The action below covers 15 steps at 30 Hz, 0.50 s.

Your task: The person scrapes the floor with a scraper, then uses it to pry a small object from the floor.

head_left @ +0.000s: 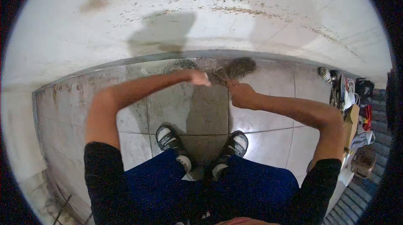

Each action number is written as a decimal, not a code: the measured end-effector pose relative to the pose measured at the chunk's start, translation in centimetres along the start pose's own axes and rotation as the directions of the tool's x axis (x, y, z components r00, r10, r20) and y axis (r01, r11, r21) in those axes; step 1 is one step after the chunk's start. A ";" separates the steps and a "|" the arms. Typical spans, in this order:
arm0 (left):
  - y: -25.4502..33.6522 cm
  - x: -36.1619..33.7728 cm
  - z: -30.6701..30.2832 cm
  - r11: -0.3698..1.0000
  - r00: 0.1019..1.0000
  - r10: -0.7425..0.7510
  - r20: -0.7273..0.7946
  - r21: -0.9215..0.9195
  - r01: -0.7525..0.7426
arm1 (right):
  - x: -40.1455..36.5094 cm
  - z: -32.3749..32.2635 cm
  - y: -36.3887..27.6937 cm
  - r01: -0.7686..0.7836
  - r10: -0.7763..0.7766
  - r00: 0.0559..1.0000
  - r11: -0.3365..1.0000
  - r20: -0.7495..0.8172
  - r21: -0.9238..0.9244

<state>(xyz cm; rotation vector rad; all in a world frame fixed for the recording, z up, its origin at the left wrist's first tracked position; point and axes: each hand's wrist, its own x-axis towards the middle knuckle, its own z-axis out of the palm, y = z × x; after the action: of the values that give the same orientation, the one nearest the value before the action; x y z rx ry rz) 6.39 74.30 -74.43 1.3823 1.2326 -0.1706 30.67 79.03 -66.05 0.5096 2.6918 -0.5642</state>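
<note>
My right hand [243,96] is closed around the handle of a flat-bladed scraper [221,73], its blade angled toward the wall close to the floor. Right behind the blade is a dark patch of loose-looking dirt [242,66] on the tiles. My left hand [200,78], smeared by motion, hovers just left of the scraper, so its fingers do not show clearly. Past it, a second dark, speckled patch [184,63] lies along the foot of the wall.
A pale wall [218,27] with flaked brown marks rises ahead. My sandalled feet [168,137] stand on the tiled floor [264,118]. At right, assorted items and a cardboard piece [353,120] line the edge, beside a brown translucent container [363,162] and corrugated sheeting [348,202].
</note>
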 end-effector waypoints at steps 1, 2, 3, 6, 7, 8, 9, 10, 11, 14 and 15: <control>0.6 0.1 1.4 0.943 0.995 0.028 -0.093 -0.327 -0.057 | -0.6 -1.7 -0.8 0.043 -0.042 0.998 0.999 0.042 -0.022; 1.2 0.0 3.0 0.780 0.983 0.022 -0.181 -0.612 -0.130 | -0.2 -1.1 -0.6 0.030 -0.028 0.998 0.999 0.061 -0.021; 2.3 -0.7 4.2 0.585 0.982 -0.042 -0.186 -0.801 -0.127 | 0.3 0.4 -0.5 0.015 -0.015 0.997 1.000 0.080 -0.009; 0.6 0.0 7.2 0.543 0.975 -0.083 -0.205 -0.830 -0.128 | 0.6 3.2 -2.3 -0.069 0.067 0.997 0.996 0.033 0.048; 2.7 -2.6 7.1 0.475 0.975 -0.140 -0.173 -0.876 -0.088 | 0.6 3.5 -3.0 -0.107 0.107 0.994 0.992 0.004 0.064; 2.0 -2.3 6.8 0.659 0.957 -0.201 -0.210 -0.752 -0.027 | 0.8 3.5 -3.3 -0.084 0.083 0.996 0.991 0.019 0.102; 0.6 -1.3 7.1 0.801 0.934 -0.247 -0.258 -0.597 0.047 | 0.7 3.4 -3.7 -0.062 0.057 0.998 0.989 0.039 0.136; 0.0 -0.9 7.5 0.899 0.909 -0.276 -0.313 -0.418 0.130 | 0.6 3.4 -4.2 -0.046 0.041 0.998 0.988 0.039 0.148; -0.5 -0.7 8.3 0.987 0.822 -0.137 -0.552 -0.151 0.063 | 0.5 3.3 -4.7 -0.031 0.025 0.999 0.986 0.039 0.161; 0.2 -0.3 9.5 0.909 0.547 0.317 -0.774 0.413 0.058 | 1.0 3.0 -6.1 -0.053 0.055 0.998 0.990 -0.018 0.130; 1.0 -0.2 9.3 0.914 0.565 0.318 -0.761 0.405 0.031 | 1.4 3.3 -6.5 -0.083 0.086 0.996 0.989 -0.021 0.125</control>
<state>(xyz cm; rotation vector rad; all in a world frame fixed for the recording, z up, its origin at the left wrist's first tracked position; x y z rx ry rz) 12.11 67.09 -76.22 2.0118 1.9074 0.4515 27.63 72.45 -67.41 0.6653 2.6566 -0.7085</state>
